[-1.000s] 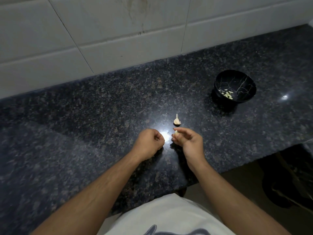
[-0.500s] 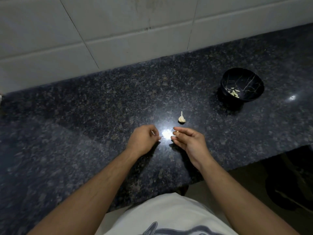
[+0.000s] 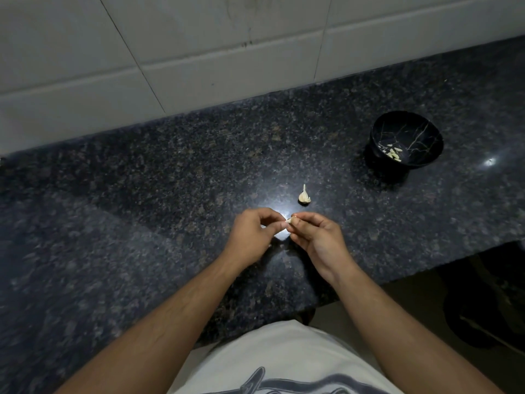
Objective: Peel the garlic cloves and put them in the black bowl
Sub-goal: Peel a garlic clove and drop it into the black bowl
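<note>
**Clove pinched between both hands, skin being worked off**

Both hands meet just above the near middle of the bench (image 3: 142, 194). The right hand (image 3: 315, 237) pinches a small pale garlic clove (image 3: 289, 220) at its fingertips, and the left hand (image 3: 252, 234) has its thumb and forefinger closed on the clove's free end; each grip is narrow and tight. The clove looks light, firm and slightly slick, with a thin papery skin likely to tear in flakes, so it is best held by its thicker end while the nails pull at the tip. Too hard a squeeze could shoot it out.

Just beyond the hands, the rest of the garlic bulb (image 3: 304, 196) stands on the bench, stalk up. The black bowl (image 3: 406, 139) sits far right, well apart, with several peeled cloves (image 3: 394, 153) inside.

Half a second ago the hands were slightly apart, a bright reflection showing between them; now the fingertips have closed together on the clove. Bulb and bowl have not moved on the bench.
</note>
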